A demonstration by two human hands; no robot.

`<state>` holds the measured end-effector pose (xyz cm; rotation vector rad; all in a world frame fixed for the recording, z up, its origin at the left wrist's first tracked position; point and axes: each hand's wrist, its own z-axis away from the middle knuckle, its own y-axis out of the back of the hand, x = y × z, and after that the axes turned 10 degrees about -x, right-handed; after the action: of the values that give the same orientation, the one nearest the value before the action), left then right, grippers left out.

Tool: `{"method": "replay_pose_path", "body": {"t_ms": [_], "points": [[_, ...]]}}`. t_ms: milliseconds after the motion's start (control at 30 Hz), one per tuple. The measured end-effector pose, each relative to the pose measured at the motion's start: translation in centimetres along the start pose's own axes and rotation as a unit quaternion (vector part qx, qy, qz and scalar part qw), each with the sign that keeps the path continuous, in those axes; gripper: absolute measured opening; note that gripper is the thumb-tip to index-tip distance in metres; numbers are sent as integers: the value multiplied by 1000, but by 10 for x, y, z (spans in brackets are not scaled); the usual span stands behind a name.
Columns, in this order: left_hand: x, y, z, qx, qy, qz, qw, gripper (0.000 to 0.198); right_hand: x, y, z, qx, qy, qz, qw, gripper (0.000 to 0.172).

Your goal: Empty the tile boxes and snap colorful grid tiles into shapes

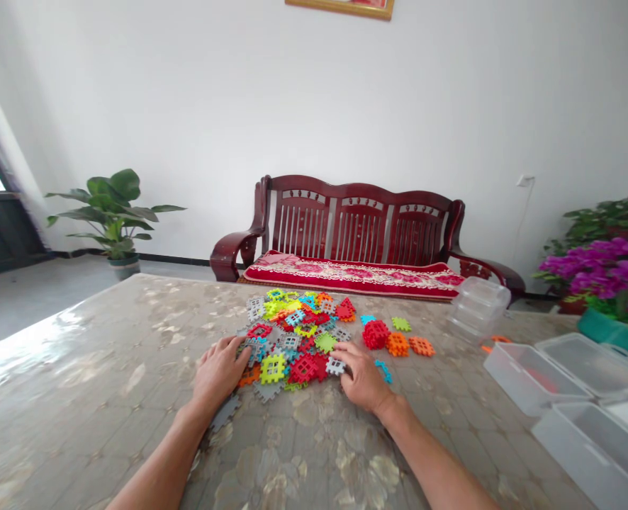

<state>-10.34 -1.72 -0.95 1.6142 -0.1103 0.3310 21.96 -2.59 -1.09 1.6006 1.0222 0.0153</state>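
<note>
Near edge: both bare forearms came in from the bottom, cut off by the frame above the elbow.

The left hand [221,368] lay palm down on the glossy floral-patterned table top [106,368]. Its fingers were loosely spread and held nothing, the tips on the near-left edge of the heap of bright plastic waffle-grid tiles [293,333]. A flat dark-grey grid tile [225,412] lay half hidden under that wrist.

The right hand [364,382] rested at the heap's near-right edge, fingers curled narrow over a small grey grid tile [335,366]. Whether it pinched the tile or only touched it could not be told. The hands sat either side of the heap, seemingly to hem it in.

The heap was mid-table between the hands and ran away from them. Its lower layers were buried.

Just right of the heap, set apart: a red block of joined tiles [376,334] and two orange grid tiles [397,344].

Right, partly out of frame: clear plastic lidded boxes [526,375], open, probably the tiles' storage. Something red inside one was too blurred to name.

Far: a dark red wooden bench with floral cushion [356,234]. The wall picture above was cropped.
</note>
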Motion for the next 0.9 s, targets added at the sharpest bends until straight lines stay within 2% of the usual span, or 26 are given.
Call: {"method": "replay_pose_path", "body": {"t_ms": [167, 300, 500, 733, 900], "points": [[0, 0, 0, 10, -2, 2, 1000, 47, -10, 2, 1, -36, -42, -9, 998, 54], [1, 1, 1, -1, -2, 1, 1000, 48, -10, 0, 0, -22, -58, -15, 998, 43], [2, 3, 1, -12, 2, 7, 1000, 47, -5, -2, 0, 8, -30, -11, 999, 43], [1, 2, 1, -7, -3, 5, 1000, 46, -17, 4, 4, -10, 36, -49, 998, 24], [1, 1, 1, 1, -5, 9, 1000, 45, -21, 8, 6, -36, 58, -32, 997, 32]]}}
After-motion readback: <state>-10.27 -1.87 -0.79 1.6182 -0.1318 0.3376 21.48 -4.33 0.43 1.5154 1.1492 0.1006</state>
